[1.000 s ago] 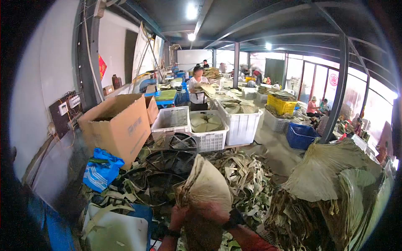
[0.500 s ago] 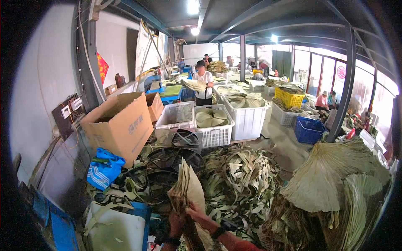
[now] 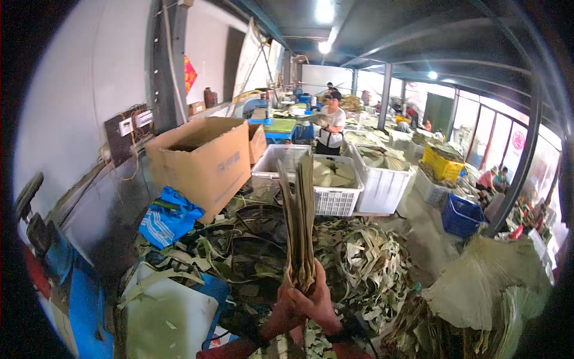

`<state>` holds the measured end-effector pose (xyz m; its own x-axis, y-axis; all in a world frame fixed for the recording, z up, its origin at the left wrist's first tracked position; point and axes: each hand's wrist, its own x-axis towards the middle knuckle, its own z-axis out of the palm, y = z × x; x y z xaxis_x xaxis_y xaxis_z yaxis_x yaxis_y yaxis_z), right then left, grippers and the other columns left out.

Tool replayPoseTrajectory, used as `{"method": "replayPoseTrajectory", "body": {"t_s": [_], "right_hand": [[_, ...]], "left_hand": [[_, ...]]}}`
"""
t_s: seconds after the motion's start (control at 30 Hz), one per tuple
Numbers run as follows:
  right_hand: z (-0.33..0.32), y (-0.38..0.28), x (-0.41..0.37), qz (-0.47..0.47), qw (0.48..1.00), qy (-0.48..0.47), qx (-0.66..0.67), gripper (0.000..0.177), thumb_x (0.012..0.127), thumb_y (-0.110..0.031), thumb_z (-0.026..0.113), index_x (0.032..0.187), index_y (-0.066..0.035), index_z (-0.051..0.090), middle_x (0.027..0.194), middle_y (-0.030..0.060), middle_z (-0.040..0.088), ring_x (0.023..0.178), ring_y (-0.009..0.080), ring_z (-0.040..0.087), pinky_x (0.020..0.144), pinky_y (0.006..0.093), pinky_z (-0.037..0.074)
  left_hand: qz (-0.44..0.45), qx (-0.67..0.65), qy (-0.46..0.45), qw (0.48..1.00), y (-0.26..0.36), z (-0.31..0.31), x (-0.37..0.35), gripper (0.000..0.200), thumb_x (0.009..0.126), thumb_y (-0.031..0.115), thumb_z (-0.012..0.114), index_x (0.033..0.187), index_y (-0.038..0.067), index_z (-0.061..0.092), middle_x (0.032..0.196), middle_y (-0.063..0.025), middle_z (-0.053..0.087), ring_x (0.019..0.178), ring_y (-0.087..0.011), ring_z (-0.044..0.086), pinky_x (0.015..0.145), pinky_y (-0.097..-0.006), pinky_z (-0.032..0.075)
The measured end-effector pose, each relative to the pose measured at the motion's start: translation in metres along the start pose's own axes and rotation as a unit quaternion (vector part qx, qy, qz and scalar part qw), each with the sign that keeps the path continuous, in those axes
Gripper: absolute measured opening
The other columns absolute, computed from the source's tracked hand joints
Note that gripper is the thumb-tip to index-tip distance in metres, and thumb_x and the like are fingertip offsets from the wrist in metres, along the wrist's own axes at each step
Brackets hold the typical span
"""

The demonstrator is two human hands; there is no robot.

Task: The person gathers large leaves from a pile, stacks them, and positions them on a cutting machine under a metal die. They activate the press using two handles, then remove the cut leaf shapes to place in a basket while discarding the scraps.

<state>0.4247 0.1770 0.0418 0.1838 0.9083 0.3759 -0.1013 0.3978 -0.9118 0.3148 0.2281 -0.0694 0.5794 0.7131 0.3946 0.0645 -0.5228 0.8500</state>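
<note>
A folded bundle of dried, pleated palm leaves (image 3: 301, 230) stands upright in front of me, seen nearly edge-on. My left hand (image 3: 282, 312) grips its lower end from the left. On the other side my right hand (image 3: 318, 301) is wrapped round the same end, and the fingers of both hands meet there. The bottom of the bundle is partly hidden by my hands. To the right, a big stack of similar fan-shaped leaves (image 3: 469, 293) stands apart from my hands. Cut leaf strips (image 3: 371, 269) lie heaped beyond my right hand.
At left are a white board (image 3: 170, 317), a blue bag (image 3: 170, 218) and a large cardboard box (image 3: 206, 170). White crates (image 3: 336, 200) with leaves stand ahead, a person (image 3: 332, 122) behind them. A blue basket (image 3: 463, 214) and a post (image 3: 523, 149) are right.
Both hands have raised the leaf bundle and turned it from a slanted, broad-side view to upright and edge-on. My view has swung left, so the room appears shifted right.
</note>
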Motion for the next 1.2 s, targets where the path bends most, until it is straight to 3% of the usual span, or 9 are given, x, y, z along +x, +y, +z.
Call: {"method": "replayPoseTrajectory", "body": {"t_s": [0.13, 0.37, 0.5, 0.6, 0.8, 0.93, 1.0, 1.07, 1.2], "right_hand": [[0.025, -0.014, 0.022, -0.051, 0.968, -0.078, -0.234, 0.081, 0.075, -0.02, 0.073, 0.135, 0.001, 0.024, 0.123, 0.0165, 0.046, 0.116, 0.0218, 0.045, 0.096, 0.033, 0.036], [0.084, -0.027, 0.051, -0.112, 0.933, -0.257, -0.224, 0.072, 0.069, -0.026, 0.075, 0.126, -0.004, 0.038, 0.115, 0.0212, 0.052, 0.102, 0.0335, 0.056, 0.086, 0.0388, 0.046], [0.139, -0.015, 0.048, -0.304, 0.862, -0.323, -0.247, 0.071, 0.067, -0.027, 0.075, 0.125, -0.002, 0.041, 0.123, 0.0238, 0.046, 0.108, 0.0405, 0.052, 0.086, 0.0445, 0.047], [0.165, -0.017, 0.049, -0.258, 0.858, -0.43, -0.112, 0.078, 0.064, -0.027, 0.077, 0.127, -0.004, 0.038, 0.129, 0.0223, 0.039, 0.118, 0.036, 0.042, 0.099, 0.0438, 0.035], [0.167, -0.018, 0.036, 0.208, 0.785, -0.492, 0.315, 0.084, 0.068, -0.016, 0.073, 0.135, -0.004, 0.025, 0.133, 0.0134, 0.038, 0.116, 0.0283, 0.044, 0.097, 0.0418, 0.036], [0.155, 0.08, 0.028, 0.071, 0.793, -0.589, 0.138, 0.066, 0.075, -0.017, 0.063, 0.133, -0.008, 0.034, 0.13, 0.0097, 0.044, 0.117, 0.028, 0.045, 0.098, 0.0445, 0.036], [0.159, 0.092, 0.003, 0.227, 0.774, -0.523, 0.274, 0.052, 0.085, -0.026, 0.053, 0.131, -0.007, 0.037, 0.128, 0.0092, 0.046, 0.116, 0.0295, 0.047, 0.097, 0.0452, 0.037], [0.163, 0.104, -0.011, 0.533, 0.606, -0.355, 0.472, 0.053, 0.09, -0.036, 0.049, 0.131, -0.007, 0.034, 0.126, 0.009, 0.047, 0.115, 0.0301, 0.046, 0.096, 0.0455, 0.039], [0.147, 0.116, -0.031, 0.633, 0.565, -0.373, 0.375, 0.048, 0.09, -0.036, 0.05, 0.127, -0.008, 0.039, 0.12, 0.0072, 0.05, 0.114, 0.0259, 0.047, 0.094, 0.0428, 0.042]], "left_hand": [[0.036, -0.158, -0.029, 0.986, 0.026, -0.051, -0.006, 0.075, 0.084, 0.022, 0.061, 0.14, 0.008, 0.015, 0.135, -0.0118, 0.032, 0.128, -0.0282, 0.03, 0.103, -0.0423, 0.029], [0.041, -0.467, 0.103, 0.877, 0.101, -0.144, -0.034, 0.085, 0.083, 0.028, 0.059, 0.142, 0.006, 0.003, 0.144, -0.0102, 0.02, 0.133, -0.0235, 0.024, 0.108, -0.0401, 0.023], [-0.012, -0.337, 0.22, 0.915, 0.149, -0.171, -0.076, 0.083, 0.082, 0.013, 0.055, 0.143, 0.005, -0.001, 0.143, -0.0072, 0.018, 0.131, -0.0177, 0.02, 0.106, -0.034, 0.021], [0.022, 0.078, 0.291, 0.953, 0.16, -0.185, -0.095, 0.091, 0.076, 0.024, 0.068, 0.143, 0.005, 0.008, 0.134, -0.0164, 0.027, 0.125, -0.0284, 0.028, 0.104, -0.0359, 0.024], [-0.106, 0.382, 0.32, 0.861, 0.219, -0.182, -0.116, 0.086, 0.063, 0.041, 0.074, 0.137, 0.015, 0.037, 0.115, -0.0208, 0.037, 0.108, -0.0389, 0.039, 0.086, -0.0482, 0.039], [-0.25, 0.56, 0.229, 0.755, 0.225, -0.164, -0.123, 0.083, 0.062, 0.049, 0.07, 0.135, 0.026, 0.039, 0.119, -0.0183, 0.04, 0.109, -0.0381, 0.042, 0.085, -0.049, 0.04], [-0.3, 0.573, 0.211, 0.733, 0.202, -0.147, -0.128, 0.08, 0.064, 0.052, 0.067, 0.135, 0.028, 0.039, 0.12, -0.0177, 0.039, 0.11, -0.0375, 0.041, 0.084, -0.0498, 0.039], [-0.356, 0.558, 0.199, 0.723, 0.173, -0.133, -0.134, 0.077, 0.064, 0.057, 0.063, 0.132, 0.029, 0.042, 0.121, -0.0171, 0.039, 0.112, -0.0362, 0.04, 0.084, -0.0504, 0.038], [-0.502, 0.411, 0.151, 0.746, 0.12, -0.11, -0.153, 0.074, 0.066, 0.06, 0.06, 0.13, 0.026, 0.045, 0.12, -0.0161, 0.04, 0.111, -0.0362, 0.04, 0.086, -0.0498, 0.037]]}}
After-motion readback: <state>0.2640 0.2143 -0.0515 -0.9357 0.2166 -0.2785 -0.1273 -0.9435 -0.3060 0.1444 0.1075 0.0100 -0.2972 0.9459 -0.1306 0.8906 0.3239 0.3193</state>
